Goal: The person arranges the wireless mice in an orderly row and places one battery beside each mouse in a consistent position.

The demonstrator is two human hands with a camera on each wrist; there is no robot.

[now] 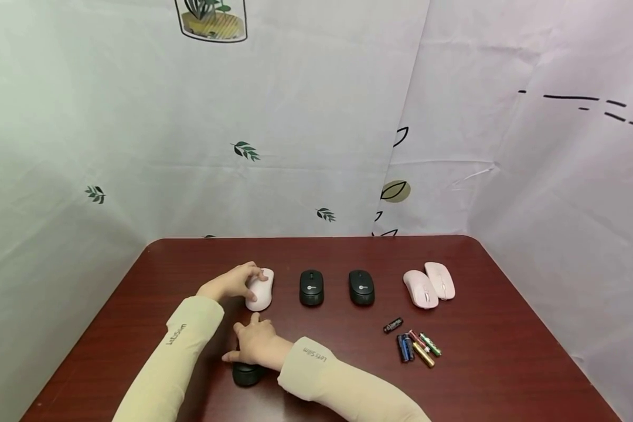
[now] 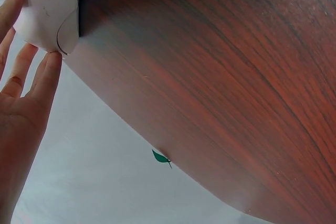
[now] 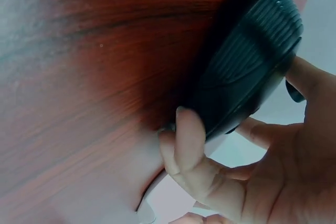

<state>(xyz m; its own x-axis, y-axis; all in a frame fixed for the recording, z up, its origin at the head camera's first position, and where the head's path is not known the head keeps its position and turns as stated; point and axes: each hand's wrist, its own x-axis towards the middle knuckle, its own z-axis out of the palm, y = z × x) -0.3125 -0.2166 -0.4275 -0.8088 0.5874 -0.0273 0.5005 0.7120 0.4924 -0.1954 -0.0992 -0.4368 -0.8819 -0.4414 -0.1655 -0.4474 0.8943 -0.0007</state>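
Observation:
In the head view my left hand (image 1: 235, 282) holds a white computer mouse (image 1: 262, 290) at the table's left side. Its thumb and fingertips touch the mouse's shell, seen closer as a pale mouse (image 2: 44, 11) in the left wrist view. Nearer the front edge, my right hand (image 1: 257, 343) is over a black mouse (image 1: 247, 375), covering most of it. The right wrist view shows fingers on both sides of this black mouse (image 3: 244, 61), whose ribbed side faces the camera. Part of the white mouse (image 3: 169, 200) appears beyond it.
Two black mice, one left (image 1: 311, 288) and one right (image 1: 361, 288), stand mid-table. Two pink mice (image 1: 421, 289) (image 1: 440, 281) touch at the right. Several batteries (image 1: 423, 355) lie below them, with a dark battery (image 1: 392, 325) apart. A white cloth (image 1: 306, 117) hangs behind the table (image 1: 496, 363).

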